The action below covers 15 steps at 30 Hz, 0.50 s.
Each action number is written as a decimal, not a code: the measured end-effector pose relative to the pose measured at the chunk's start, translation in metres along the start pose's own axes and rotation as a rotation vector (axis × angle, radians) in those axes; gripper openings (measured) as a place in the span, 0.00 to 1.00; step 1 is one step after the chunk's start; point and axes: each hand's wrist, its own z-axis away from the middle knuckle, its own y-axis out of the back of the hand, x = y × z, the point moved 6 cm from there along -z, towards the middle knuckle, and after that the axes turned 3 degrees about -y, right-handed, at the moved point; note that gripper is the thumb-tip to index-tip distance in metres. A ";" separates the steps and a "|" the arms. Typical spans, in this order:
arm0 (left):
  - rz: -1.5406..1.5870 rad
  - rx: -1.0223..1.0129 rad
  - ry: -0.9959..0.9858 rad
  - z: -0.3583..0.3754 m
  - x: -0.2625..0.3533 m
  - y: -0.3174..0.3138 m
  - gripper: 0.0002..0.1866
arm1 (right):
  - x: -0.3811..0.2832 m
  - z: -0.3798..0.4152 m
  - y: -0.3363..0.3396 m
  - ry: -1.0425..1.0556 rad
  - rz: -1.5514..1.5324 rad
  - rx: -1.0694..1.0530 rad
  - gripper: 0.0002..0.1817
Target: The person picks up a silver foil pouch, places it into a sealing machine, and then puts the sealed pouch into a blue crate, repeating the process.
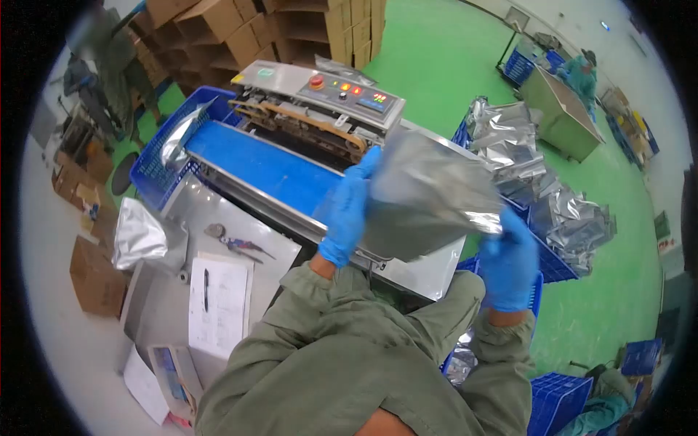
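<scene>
A silver foil bag (pixel 429 200), partly smeared by motion, is held up between my two blue-gloved hands. My left hand (pixel 350 211) grips its left side, close to the blue conveyor belt (pixel 265 163). At the bag's lower right corner my right hand (pixel 509 261) is closed on the foil. Just beyond the bag stands a band sealing machine (pixel 313 102) with a red knob and lit displays. The bag hides the right end of the belt and part of the machine.
Blue crates with silver bags (pixel 509 142) stand to the right. A steel table at left bears papers (pixel 218 298), a pen, scissors (pixel 243 245) and a foil bag (pixel 149 236). Cardboard boxes (pixel 240 29) are stacked behind. Other people (pixel 582 76) are in the background and at lower right.
</scene>
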 end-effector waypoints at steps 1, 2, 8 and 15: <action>0.036 0.046 0.107 -0.003 -0.008 0.013 0.18 | 0.009 -0.004 -0.019 -0.130 -0.168 -0.083 0.11; 0.033 0.038 0.098 -0.007 -0.009 0.022 0.18 | 0.019 -0.005 -0.038 -0.273 -0.328 -0.144 0.11; 0.185 0.138 0.175 -0.006 -0.031 0.048 0.10 | 0.034 -0.005 -0.024 0.147 0.097 0.121 0.06; 0.113 0.261 0.034 -0.017 -0.032 0.048 0.07 | 0.059 -0.012 -0.053 0.163 0.400 0.034 0.10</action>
